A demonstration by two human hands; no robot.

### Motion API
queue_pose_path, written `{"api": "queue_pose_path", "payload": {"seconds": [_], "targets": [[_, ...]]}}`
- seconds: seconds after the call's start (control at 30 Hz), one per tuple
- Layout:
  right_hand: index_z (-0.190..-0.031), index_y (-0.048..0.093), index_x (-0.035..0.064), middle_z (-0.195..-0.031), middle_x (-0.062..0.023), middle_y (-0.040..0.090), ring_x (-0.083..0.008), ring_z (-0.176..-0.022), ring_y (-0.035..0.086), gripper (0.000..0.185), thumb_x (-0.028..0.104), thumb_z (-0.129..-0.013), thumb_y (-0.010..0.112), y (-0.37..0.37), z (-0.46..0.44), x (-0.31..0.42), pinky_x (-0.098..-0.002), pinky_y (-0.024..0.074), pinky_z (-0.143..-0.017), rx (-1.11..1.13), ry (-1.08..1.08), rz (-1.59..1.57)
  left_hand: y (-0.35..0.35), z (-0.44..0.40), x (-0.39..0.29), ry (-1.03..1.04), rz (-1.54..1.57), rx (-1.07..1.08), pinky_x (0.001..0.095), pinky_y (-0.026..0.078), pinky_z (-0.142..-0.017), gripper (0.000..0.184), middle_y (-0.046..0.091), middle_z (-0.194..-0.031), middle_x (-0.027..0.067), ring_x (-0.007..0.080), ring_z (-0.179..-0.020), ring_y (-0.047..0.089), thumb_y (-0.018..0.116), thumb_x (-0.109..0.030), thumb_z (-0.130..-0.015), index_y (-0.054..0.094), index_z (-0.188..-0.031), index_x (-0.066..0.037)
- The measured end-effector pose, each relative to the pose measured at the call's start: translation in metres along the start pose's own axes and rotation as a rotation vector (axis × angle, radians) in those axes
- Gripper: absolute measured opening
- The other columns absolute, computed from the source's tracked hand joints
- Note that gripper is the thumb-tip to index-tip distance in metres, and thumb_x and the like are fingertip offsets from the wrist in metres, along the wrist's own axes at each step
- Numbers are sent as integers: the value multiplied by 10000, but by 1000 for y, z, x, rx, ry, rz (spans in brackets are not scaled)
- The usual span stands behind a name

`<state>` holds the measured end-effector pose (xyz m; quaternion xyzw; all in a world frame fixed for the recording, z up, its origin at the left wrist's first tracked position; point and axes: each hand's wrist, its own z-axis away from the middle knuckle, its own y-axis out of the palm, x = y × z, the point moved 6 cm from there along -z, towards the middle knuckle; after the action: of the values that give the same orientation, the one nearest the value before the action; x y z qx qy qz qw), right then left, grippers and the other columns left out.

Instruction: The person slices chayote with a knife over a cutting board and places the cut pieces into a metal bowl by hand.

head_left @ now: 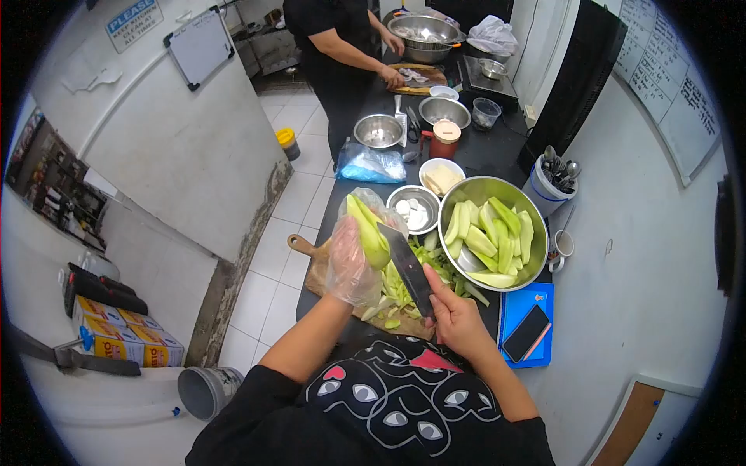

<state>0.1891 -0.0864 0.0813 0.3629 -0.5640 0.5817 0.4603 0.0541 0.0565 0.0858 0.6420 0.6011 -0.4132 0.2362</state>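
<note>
My left hand (351, 262), in a clear plastic glove, is closed around a pale green vegetable piece (367, 235) that looks like green papaya. My bare right hand (458, 320) grips a wide-bladed kitchen knife (409, 269), its dark blade slanting up against or very near the piece. Below both hands, green peelings and scraps (398, 289) cover much of a wooden cutting board (317, 276). Right of the knife, a large metal bowl (536, 208) holds several peeled pale green wedges (486, 231).
Beyond the board stand a small metal bowl (395, 199) with white pieces, a white bowl (424, 172), a red mug (444, 144) and a blue plastic bag (369, 165). A phone (526, 334) lies on a blue notebook (542, 299). A co-worker (334, 58) cuts at the far end.
</note>
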Motion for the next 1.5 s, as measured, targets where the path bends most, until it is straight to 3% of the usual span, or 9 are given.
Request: {"api": "queue_pose_path", "payload": {"seconds": [0.07,0.43,0.57,0.7,0.9,1.1,1.23,1.4,1.5], "targets": [[-1420,363,224,-587,-2,518,-60,-448,485,499,58,-954,427,0,-1,2,-221,438,-450,-26,-41,19,-2,1,-3,-195,357,-48,324,486,-841,241,619,-969,113,192,-957,598,440,-208,-968,567,-1050,-21],[-1426,348,220,-585,-11,520,-81,-438,473,512,55,-948,425,-7,-1,15,-237,439,-460,-10,-110,152,-4,8,20,-44,140,-1,416,466,-751,170,618,-885,140,321,-806,591,487,-138,-888,606,-906,-18],[-1414,365,240,-606,-78,548,-136,-496,541,512,73,-937,451,-6,-2,13,-274,468,-529,23,5,78,-10,9,26,328,-200,80,397,470,-743,223,613,-895,139,295,-817,594,451,-180,-933,599,-923,-14],[-1433,334,231,-605,-9,541,-62,-411,449,495,88,-965,410,-3,-2,6,-214,415,-420,77,21,-18,-8,1,2,-405,448,59,367,480,-737,257,605,-926,123,237,-842,602,440,-225,-965,579,-995,-10],[-1413,372,259,-604,-40,541,-95,-437,490,497,96,-950,450,-2,0,2,-250,459,-472,119,160,-169,2,7,21,-324,928,110,282,488,-852,287,587,-1084,85,147,-968,586,440,-168,-976,509,-1185,16],[-1396,401,189,-643,-61,573,-112,-533,547,495,44,-929,473,-1,-2,-5,-256,473,-552,-83,-136,79,4,1,17,-440,739,153,355,480,-859,234,590,-1074,132,226,-978,586,418,-78,-948,505,-1138,28],[-1394,406,163,-679,-47,589,-87,-544,536,498,16,-922,474,0,-2,1,-246,472,-553,-93,-138,102,-2,1,12,-12,-171,143,378,487,-779,283,611,-922,149,267,-823,610,374,-236,-957,513,-1036,-2],[-1395,403,164,-718,-70,612,-82,-540,534,500,11,-922,467,1,-4,-1,-248,484,-550,-85,-154,90,-8,2,-24,297,-551,101,331,474,-789,281,601,-977,104,182,-881,585,371,-190,-982,519,-1118,7],[-1384,416,194,-657,-148,567,-202,-520,544,524,24,-895,499,1,-4,0,-286,470,-556,-92,-134,83,-1,9,21,-495,594,21,283,477,-771,267,592,-983,73,139,-856,578,379,-196,-996,511,-1139,-13]]}}
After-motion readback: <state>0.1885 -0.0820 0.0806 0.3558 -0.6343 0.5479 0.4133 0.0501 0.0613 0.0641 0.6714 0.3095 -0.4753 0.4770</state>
